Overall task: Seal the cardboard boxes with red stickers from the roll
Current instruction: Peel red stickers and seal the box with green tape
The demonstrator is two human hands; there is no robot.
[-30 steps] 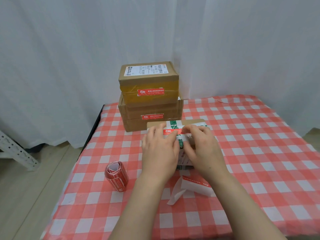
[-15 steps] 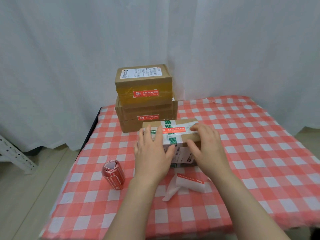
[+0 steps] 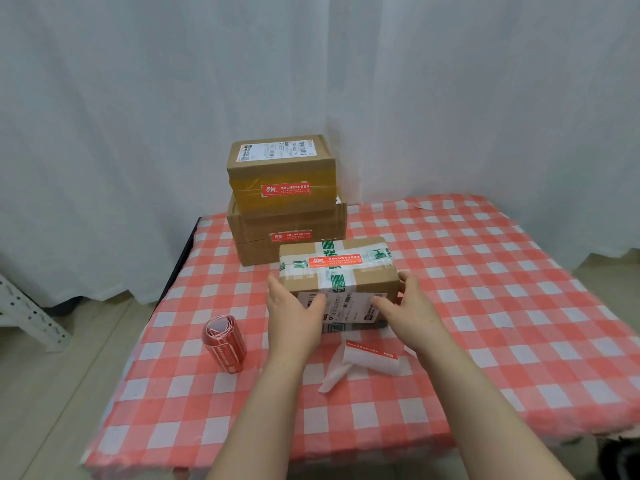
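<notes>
- Cardboard made up the near box (image 3: 337, 282), which sat on the checked counter (image 3: 485, 306) with a red sticker (image 3: 335, 261) already across its taped top.
- My left grip (image 3: 292, 313) and right grip (image 3: 410, 306) clasped the box's two ends, thumbs on its front face.
- Two stacked boxes (image 3: 282, 168), each stickered, stood just behind it.
- The sticker roll (image 3: 224, 342) lay left of my left grip.
- I judged this box sealed; the next move called for a level lift to set it aside.
</notes>
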